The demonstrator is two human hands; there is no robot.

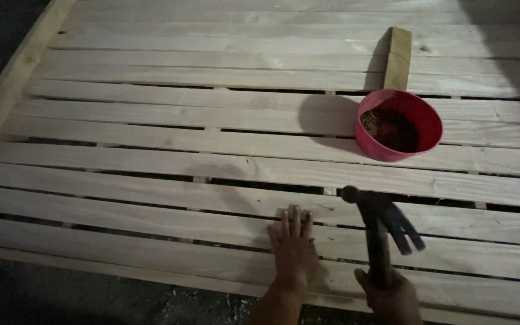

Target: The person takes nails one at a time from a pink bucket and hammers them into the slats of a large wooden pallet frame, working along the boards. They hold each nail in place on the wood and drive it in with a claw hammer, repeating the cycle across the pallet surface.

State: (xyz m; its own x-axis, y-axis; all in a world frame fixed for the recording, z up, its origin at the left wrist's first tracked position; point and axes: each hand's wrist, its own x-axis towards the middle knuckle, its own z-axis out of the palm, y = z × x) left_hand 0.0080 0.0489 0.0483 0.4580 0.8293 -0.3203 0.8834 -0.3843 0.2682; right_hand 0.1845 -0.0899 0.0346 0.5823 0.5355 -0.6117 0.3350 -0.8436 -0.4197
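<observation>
Hammer (380, 225), gripped low on its handle by the right hand (390, 295), is hovering head-up over pale slats (151, 162) while the left hand (294, 247) is pressing flat, fingers spread; keeping those fingers clear seems wise, a red bowl (399, 125) sitting beyond.

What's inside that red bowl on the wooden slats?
The red bowl holds a dark, brownish heap, probably nails, too dim to tell. The heap covers the bottom.

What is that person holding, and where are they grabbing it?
The right hand holds a hammer by the lower handle. The left hand lies flat on a slat, holding nothing.
</observation>
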